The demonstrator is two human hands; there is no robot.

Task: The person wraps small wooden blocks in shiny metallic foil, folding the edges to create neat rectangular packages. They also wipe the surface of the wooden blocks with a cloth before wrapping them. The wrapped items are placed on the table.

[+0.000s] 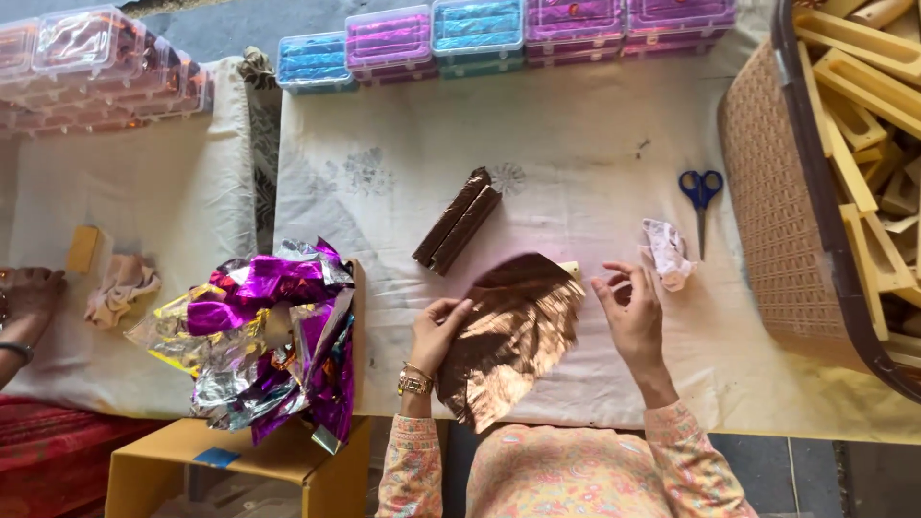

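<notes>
My left hand [436, 331] pinches the left edge of a crinkled copper-brown foil sheet [508, 336], which stands over the table's front edge. A pale yellow block's tip [570, 270] peeks out behind the foil's top. My right hand [631, 312] hovers just right of the foil, fingers apart, holding nothing that I can see. Farther back on the cloth lie two long blocks wrapped in brown foil [459, 222], side by side.
A heap of purple, silver and gold foil [269, 336] sits at left over a cardboard box [240, 460]. Blue scissors [701, 197] and a crumpled white wad [667, 251] lie right. A woven basket [777, 211] holds yellow wooden pieces. Coloured plastic cases [480, 34] line the back. Another person's hand [29, 293] rests far left.
</notes>
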